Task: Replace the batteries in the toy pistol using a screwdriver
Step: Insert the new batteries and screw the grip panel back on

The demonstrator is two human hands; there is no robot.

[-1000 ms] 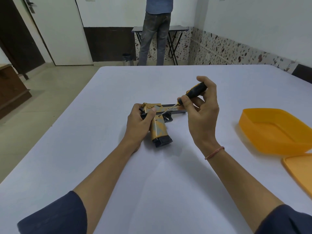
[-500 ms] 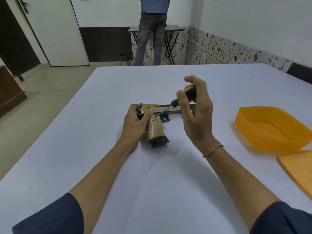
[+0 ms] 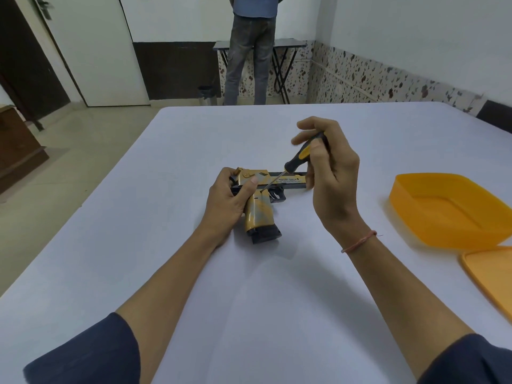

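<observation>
I am pinning the toy pistol (image 3: 260, 214) flat on its side on the counter (image 3: 155, 231), muzzle pointing to my right and grip pointing back toward me, so that the face I take to carry the battery cover is lying upward. My left hand (image 3: 227, 200) is wrapping the rear of the pistol, fingers curled behind it and thumb pressing down across the slide. I judge this grip is stopping the light plastic body from twisting under the tool.

My right hand (image 3: 336, 176) is pinching the screwdriver (image 3: 297, 161) by its handle, high up near the end, which suits twirling it more than bearing down. I am slanting the thin metal shaft down and to the left, so its tip is meeting the pistol where the grip joins the frame, just beside my left thumb. The screw itself is too small for me to make out.

The pistol is hard moulded plastic, mottled tan and grey, with a black base plate and black trigger. The screwdriver handle is chunky, black with a yellow band. The counter is wearing a smooth pale cloth. Well apart on my right, an orange plastic tub (image 3: 443, 231) is sitting open with its flat lid (image 3: 496, 273) beside it, probably for loose screws. I am seeing no batteries.
</observation>
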